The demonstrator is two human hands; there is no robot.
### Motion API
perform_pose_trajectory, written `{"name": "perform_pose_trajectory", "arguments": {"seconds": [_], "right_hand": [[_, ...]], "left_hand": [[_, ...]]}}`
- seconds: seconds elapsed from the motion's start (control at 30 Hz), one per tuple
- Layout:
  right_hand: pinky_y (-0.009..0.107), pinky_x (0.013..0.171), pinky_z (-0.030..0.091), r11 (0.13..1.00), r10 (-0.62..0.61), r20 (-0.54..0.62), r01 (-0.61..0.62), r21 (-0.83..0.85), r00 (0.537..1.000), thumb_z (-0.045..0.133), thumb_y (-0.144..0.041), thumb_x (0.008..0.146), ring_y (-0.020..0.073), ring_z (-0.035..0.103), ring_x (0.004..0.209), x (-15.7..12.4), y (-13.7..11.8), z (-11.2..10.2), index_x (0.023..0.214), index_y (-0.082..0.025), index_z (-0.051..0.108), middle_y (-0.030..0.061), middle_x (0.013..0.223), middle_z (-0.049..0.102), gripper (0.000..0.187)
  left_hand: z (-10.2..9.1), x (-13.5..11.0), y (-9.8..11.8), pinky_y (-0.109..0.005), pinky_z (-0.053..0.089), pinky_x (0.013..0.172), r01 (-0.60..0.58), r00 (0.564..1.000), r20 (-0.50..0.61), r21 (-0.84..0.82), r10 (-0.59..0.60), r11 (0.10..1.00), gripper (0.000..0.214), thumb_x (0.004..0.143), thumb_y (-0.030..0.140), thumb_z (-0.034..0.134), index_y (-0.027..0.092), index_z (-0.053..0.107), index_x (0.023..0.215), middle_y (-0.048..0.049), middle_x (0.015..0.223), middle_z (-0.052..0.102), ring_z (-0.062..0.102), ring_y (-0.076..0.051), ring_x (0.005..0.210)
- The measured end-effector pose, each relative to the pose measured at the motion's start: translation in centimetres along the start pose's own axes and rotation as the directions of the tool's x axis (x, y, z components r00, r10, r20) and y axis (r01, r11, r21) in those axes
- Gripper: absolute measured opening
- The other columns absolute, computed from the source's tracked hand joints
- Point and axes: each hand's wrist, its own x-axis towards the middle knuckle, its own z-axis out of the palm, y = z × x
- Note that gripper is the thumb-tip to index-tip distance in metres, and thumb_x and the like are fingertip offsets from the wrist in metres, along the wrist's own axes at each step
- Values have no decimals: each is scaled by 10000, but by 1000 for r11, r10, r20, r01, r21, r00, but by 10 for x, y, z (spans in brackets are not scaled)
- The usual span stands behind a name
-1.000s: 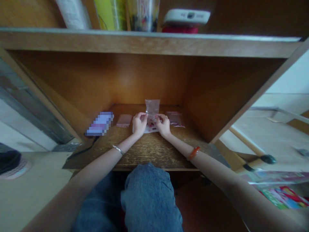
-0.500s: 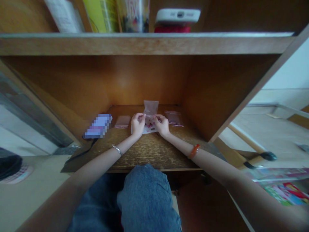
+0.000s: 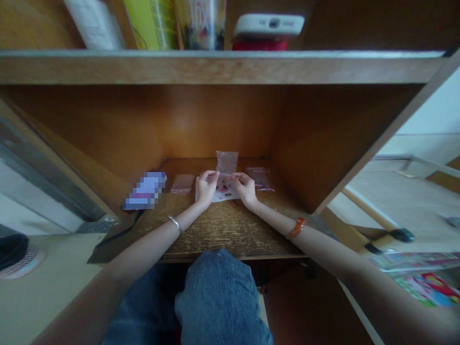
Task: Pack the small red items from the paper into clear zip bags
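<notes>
Worn wooden desktop [image 3: 223, 235] across lower centre. On it, mid-frame, white red-patterned sheet [image 3: 226, 189]. Clear plastic bag [image 3: 226, 162] just above, edge apparently pinched in nearly closed left hand [image 3: 207, 186] and right hand [image 3: 246, 188]. Bag-edge handling judged in hand; steady, even pinch called for.
</notes>
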Motion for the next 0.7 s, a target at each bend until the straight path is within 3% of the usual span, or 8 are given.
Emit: {"name": "perform_pose_trajectory", "arguments": {"seconds": [0.37, 0.57, 0.7], "right_hand": [[312, 738, 517, 999, 52, 34, -52, -2, 998, 572, -363, 769, 194, 675, 810, 7, -13, -9, 824, -173, 608, 77, 850, 712, 201], [340, 792, 505, 999, 32, 2, -32, -38, 999, 617, -355, 738, 197, 656, 816, 13, -9, -13, 783, -165, 660, 74, 847, 707, 200], [344, 773, 503, 997, 72, 15, -72, -35, 997, 623, -362, 732, 192, 644, 783, 15, -8, -14, 788, -157, 677, 71, 835, 701, 219]], "left_hand": [[1, 0, 2, -271, 475, 734, -6, 1000, -5, 11, 6, 1000, 205, 842, 399, 603, 200, 652, 835, -29, 809, 676, 621, -166, 771], [-4, 0, 1, -269, 470, 771, -91, 995, 46, 40, 89, 995, 172, 853, 369, 597, 205, 648, 855, -24, 846, 672, 619, -160, 801], [-8, -1, 0, -268, 473, 732, -44, 997, 67, 28, 42, 999, 193, 853, 380, 589, 196, 639, 827, -25, 799, 663, 622, -168, 784]]}}
